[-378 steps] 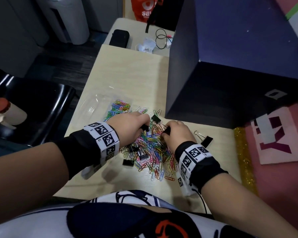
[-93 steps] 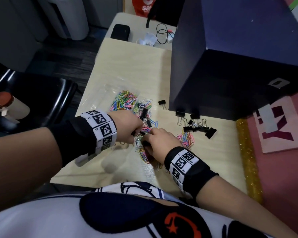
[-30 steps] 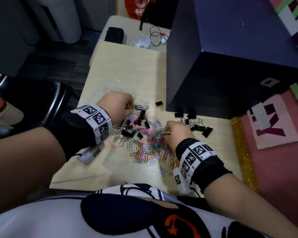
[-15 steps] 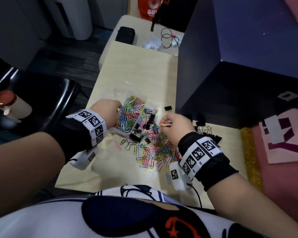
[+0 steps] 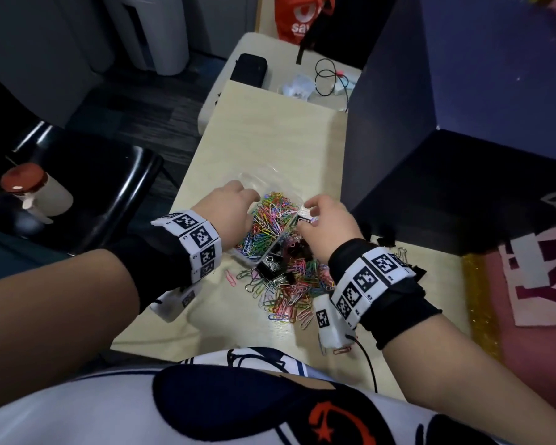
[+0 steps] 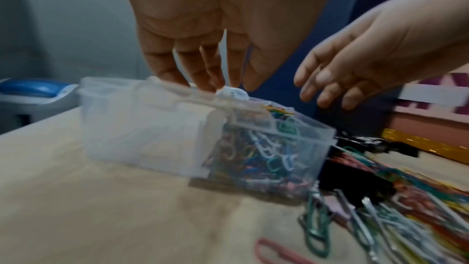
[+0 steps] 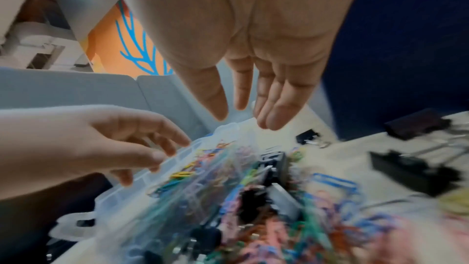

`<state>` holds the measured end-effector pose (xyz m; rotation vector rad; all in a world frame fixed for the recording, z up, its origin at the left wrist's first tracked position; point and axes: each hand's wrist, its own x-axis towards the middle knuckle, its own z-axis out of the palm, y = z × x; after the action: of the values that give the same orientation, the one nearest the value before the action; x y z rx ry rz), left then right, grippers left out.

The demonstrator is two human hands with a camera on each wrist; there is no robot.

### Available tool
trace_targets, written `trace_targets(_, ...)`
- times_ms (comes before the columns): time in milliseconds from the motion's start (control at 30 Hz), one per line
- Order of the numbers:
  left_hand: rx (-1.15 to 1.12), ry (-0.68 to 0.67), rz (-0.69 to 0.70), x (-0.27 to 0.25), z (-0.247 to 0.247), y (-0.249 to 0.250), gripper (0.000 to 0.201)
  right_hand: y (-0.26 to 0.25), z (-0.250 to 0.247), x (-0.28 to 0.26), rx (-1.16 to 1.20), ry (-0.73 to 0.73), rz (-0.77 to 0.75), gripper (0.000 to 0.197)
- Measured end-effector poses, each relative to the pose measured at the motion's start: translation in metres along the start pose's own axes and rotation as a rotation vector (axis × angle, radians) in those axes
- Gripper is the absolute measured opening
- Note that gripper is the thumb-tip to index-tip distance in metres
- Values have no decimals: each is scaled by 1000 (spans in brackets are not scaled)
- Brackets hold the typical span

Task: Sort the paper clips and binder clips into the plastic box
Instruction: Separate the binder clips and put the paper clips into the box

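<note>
A clear plastic box (image 5: 254, 178) (image 6: 142, 123) with several coloured paper clips in its near compartment stands on the wooden table. My left hand (image 5: 238, 203) (image 6: 228, 85) pinches its left rim between fingertips and thumb. Over the box's right edge hovers my right hand (image 5: 308, 213) (image 7: 238, 115), fingers straight and empty. A loose pile of coloured paper clips (image 5: 289, 290) (image 6: 380, 218) lies just in front of the box, mixed with black binder clips (image 5: 268, 271). More binder clips (image 7: 411, 170) lie to the right.
A tall dark blue box (image 5: 463, 155) walls off the table's right side. A black chair (image 5: 93, 187) with a red-capped bottle (image 5: 29, 194) stands left. A black case (image 5: 247, 69) and cables (image 5: 328, 75) lie far back. A gold strip (image 5: 475, 300) edges the table.
My right hand carried a pinch of paper clips from the pile up to the box and now is open and empty. The left hand stays at the box's left rim.
</note>
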<state>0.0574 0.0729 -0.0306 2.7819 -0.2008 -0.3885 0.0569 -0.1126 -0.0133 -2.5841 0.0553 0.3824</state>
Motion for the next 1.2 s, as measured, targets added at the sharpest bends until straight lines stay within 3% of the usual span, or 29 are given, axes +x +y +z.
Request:
trace_targets(133,34,37,182,-10,-3,30,32,35,-10,-10,-251,-208,143,27)
trace_targets(300,275,-228,489,-26,12,80,39,66,-17,-39,-422,-304,243,43)
trace_targets(367,369,-332,539,-27,24,93,51,74,-18,-54,-452,-329,330,62)
trace_targets(467,479,-386,546,-23,40,99,91,82,-16,-77,-499,-420,438,85)
trace_targets(533,565,-371,534,-21,48,99,113,84,-12,-90,-482,-461,481,92)
trace_targets(600,628,-353,521,-20,53,100,122,85,-6,-96,-449,-487,476,92)
trace_targets(700,642,-337,514,-16,55,102,112,83,6,-99,-352,-450,444,85)
trace_targets(1000,561,-350,519,-5,48,111,43,83,11,-73,-153,-224,280,60)
trace_targets(1133,554,-343,559,-7,48,107,36,79,10,-75,-123,-245,222,88)
trace_targets(1200,527,-352,537,-8,47,107,35,76,15,-76,-188,-281,161,84)
